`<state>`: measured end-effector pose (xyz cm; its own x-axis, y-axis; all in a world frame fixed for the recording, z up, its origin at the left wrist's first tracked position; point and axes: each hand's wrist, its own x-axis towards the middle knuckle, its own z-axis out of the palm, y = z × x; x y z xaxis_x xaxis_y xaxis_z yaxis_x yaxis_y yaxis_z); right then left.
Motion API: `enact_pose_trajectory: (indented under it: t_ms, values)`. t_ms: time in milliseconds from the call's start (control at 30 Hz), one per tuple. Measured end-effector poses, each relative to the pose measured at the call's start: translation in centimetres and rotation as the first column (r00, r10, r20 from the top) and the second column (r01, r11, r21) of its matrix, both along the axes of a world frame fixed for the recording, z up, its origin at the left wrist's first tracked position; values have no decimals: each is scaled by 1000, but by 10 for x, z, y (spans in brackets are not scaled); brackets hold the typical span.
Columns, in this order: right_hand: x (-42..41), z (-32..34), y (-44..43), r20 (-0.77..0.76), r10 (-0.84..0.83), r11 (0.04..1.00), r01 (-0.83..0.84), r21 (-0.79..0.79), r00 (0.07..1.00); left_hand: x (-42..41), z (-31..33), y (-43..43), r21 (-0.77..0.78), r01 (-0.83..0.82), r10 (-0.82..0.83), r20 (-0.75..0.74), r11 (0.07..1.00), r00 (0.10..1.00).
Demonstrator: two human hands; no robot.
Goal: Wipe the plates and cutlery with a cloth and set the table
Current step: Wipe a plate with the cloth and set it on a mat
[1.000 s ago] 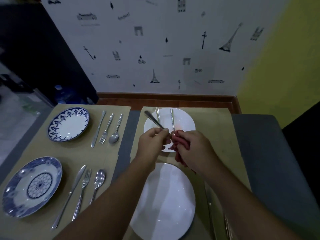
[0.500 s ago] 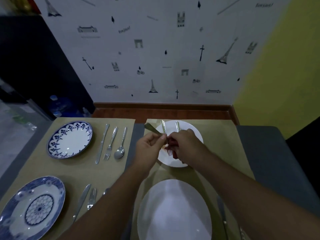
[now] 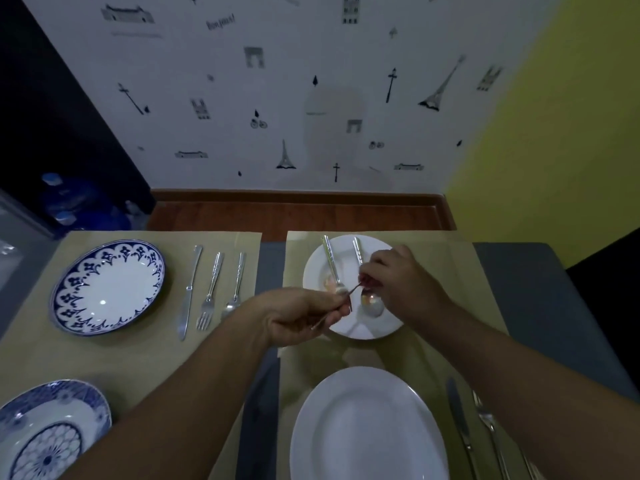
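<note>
Left hand (image 3: 304,315): fingers curled round a slim metal utensil (image 3: 354,291), type not discernible. Right hand (image 3: 403,285): pinches a red cloth (image 3: 366,280) around the utensil's far end. Both are over the small white plate (image 3: 349,332), which carries a spoon (image 3: 372,303). Nearer: large white plate (image 3: 367,427). Left mat: blue-rimmed plate (image 3: 107,287), knife (image 3: 188,292), fork (image 3: 209,292).
</note>
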<state>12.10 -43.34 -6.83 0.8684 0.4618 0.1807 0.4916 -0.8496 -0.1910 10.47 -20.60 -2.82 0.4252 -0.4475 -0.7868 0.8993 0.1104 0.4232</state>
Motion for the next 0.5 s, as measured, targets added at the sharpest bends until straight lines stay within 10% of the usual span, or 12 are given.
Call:
enact_pose_trajectory:
  t_ms: [167,500]
  values:
    - [20,-1,-35,-186,-269,936,302,179,945,-10,-11,-9,358,48,-126,198,932,972]
    - [-11,10,-2,-61,251,958,-239,159,966,-22,-22,-43,523,-64,-138,338,850,931]
